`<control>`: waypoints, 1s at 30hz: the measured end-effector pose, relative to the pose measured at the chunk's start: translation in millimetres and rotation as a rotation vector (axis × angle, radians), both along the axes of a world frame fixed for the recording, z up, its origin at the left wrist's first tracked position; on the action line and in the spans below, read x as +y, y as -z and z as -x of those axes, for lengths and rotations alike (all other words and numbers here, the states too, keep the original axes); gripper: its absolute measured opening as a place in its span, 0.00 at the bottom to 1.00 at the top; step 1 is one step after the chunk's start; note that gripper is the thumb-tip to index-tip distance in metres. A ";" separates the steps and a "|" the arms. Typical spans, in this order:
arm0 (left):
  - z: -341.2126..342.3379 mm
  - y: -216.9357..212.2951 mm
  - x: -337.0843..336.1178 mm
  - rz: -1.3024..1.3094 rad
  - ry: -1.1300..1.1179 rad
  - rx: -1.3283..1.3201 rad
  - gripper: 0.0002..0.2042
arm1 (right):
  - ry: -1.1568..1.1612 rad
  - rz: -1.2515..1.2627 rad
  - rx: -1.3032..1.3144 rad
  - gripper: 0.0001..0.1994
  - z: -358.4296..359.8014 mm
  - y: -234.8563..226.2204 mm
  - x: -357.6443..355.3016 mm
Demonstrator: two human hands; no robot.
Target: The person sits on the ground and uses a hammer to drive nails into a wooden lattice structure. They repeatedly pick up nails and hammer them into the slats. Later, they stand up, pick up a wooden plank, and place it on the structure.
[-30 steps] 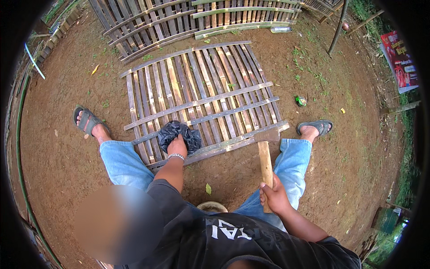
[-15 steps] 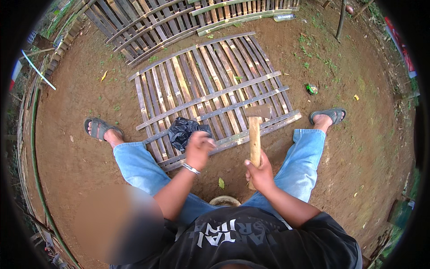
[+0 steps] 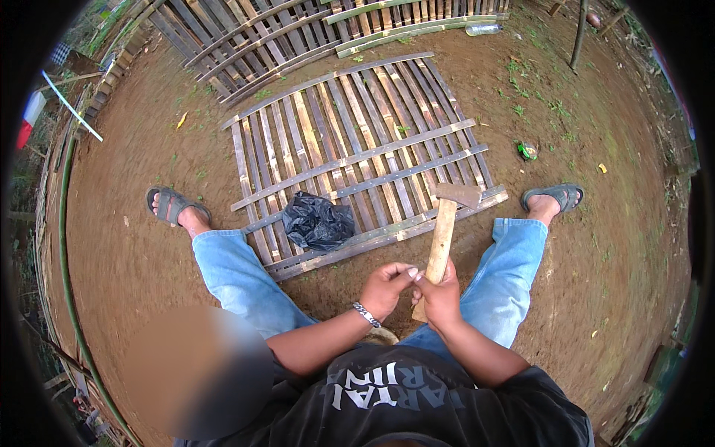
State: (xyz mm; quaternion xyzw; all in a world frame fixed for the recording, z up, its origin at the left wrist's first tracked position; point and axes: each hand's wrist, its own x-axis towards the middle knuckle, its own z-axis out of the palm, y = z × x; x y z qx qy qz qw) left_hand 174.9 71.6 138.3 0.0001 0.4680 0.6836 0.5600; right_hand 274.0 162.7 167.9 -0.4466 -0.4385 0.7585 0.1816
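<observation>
My right hand (image 3: 442, 299) is wrapped round the wooden handle of a hammer (image 3: 442, 232), whose dark metal head points away from me. Close beside it, my left hand (image 3: 385, 289) has its thumb and fingertips pinched together, meeting my right thumb at the handle. Whatever sits in that pinch is too small to make out. Beyond both hands, a slatted bamboo panel (image 3: 344, 162) lies flat on the soil, with cross strips over its slats. A crumpled black plastic bag (image 3: 318, 221) rests on the panel's near left part.
More slatted bamboo panels (image 3: 257, 46) stand at the far side. My sandalled feet (image 3: 177, 206) are spread left and right of the panel. A small green object (image 3: 527, 151) and a clear plastic bottle (image 3: 484, 30) lie on the ground. Under me shows a round rim (image 3: 381, 336).
My left hand has come back from the black bag, moving right and toward me to meet my right hand. The hammer has tilted slightly to the right.
</observation>
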 end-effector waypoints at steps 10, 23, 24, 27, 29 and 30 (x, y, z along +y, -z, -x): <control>7.1 27.7 35.5 0.092 -0.038 0.258 0.10 | 0.034 0.125 -0.037 0.18 12.4 9.5 35.0; 202.6 173.8 229.0 0.602 -0.154 1.078 0.08 | -0.070 0.143 -0.213 0.19 25.2 49.1 126.9; 211.1 186.3 237.3 0.573 -0.140 1.241 0.07 | -0.098 0.150 -0.227 0.22 27.6 55.3 130.3; 224.7 217.0 248.0 0.508 -0.115 1.535 0.06 | -0.186 0.178 -0.264 0.28 34.8 73.0 140.9; 224.5 230.4 253.7 0.517 -0.128 1.472 0.06 | -0.243 0.201 -0.289 0.31 41.1 84.4 150.1; 222.3 230.7 255.2 0.508 -0.182 1.501 0.06 | -0.272 0.208 -0.282 0.31 43.9 90.5 154.6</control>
